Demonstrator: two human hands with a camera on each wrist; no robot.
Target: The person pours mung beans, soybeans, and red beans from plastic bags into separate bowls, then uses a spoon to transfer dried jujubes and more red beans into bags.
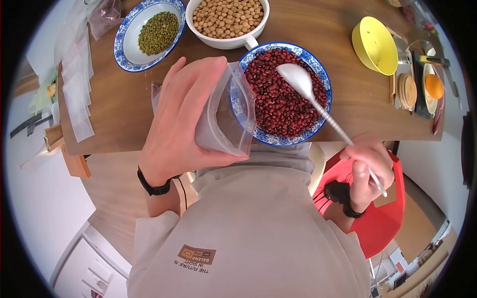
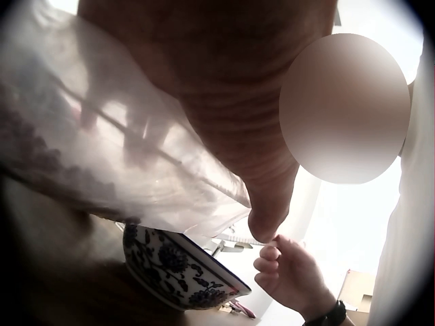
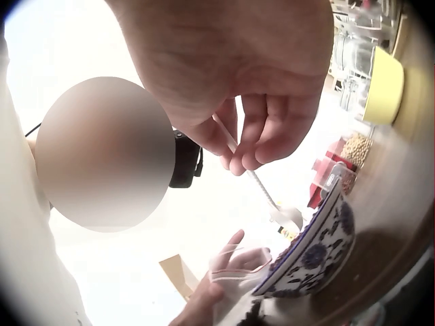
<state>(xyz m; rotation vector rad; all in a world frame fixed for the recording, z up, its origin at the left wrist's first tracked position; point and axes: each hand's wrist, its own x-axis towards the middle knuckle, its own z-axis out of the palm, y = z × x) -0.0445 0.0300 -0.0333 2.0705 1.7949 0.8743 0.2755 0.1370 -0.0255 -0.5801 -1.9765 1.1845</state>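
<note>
My left hand (image 1: 179, 114) grips a clear plastic zip bag (image 1: 213, 131), its mouth spread and facing the bowl. Dark red beans (image 2: 41, 159) show through the bag's side in the left wrist view. Beside the bag, overlapping it in the head view, stands a blue-and-white bowl (image 1: 325, 84) of small red beans (image 1: 278, 107). My right hand (image 1: 370, 166) pinches the twisted handle of a white spoon (image 1: 296, 79). The spoon's head is over the beans, with its rounded back facing up in the head view.
Behind the bowl are a white handled bowl (image 1: 266, 15) of chickpeas and a blue-rimmed dish (image 1: 124, 57) of mung beans. A yellow bowl (image 1: 365, 47) stands to the right. Flat plastic bags (image 1: 74, 99) lie along the left edge. A red chair (image 1: 382, 228) is below right.
</note>
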